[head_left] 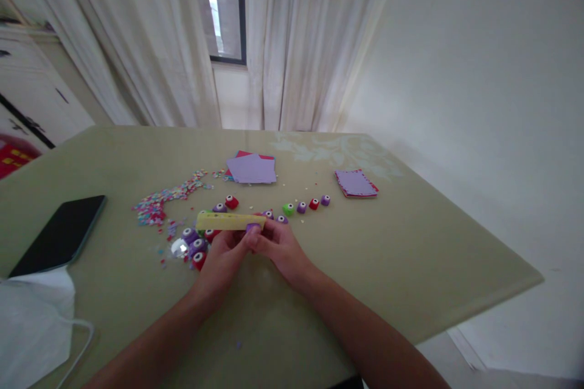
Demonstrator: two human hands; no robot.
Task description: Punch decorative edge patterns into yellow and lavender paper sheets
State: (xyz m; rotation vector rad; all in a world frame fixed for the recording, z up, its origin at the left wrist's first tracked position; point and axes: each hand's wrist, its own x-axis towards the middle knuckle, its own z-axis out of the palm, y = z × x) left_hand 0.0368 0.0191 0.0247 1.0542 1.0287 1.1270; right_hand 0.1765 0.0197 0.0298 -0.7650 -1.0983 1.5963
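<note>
My left hand [224, 250] and my right hand [281, 250] meet above the table, both closed, thumbs close together. A small purple eye-shaped piece [252, 227] is pinched between their fingertips. A pale yellow strip [228, 221] with small dark marks stretches left from my right fingers and passes above my left hand. How the fingers grip the strip underneath is hidden. Left of my left hand lies a cluster of purple and red eye pieces [198, 245]. Beyond my right hand stand several more, among them a green eye piece [288, 209] and a red eye piece [314, 204].
Colourful confetti bits [157, 203] are scattered at the left. Purple and red square sheets [253, 170] lie further back, and a stitched-edge square stack [356, 183] sits at the right. A dark phone [59, 234] and a white mask [39, 322] are on the near left.
</note>
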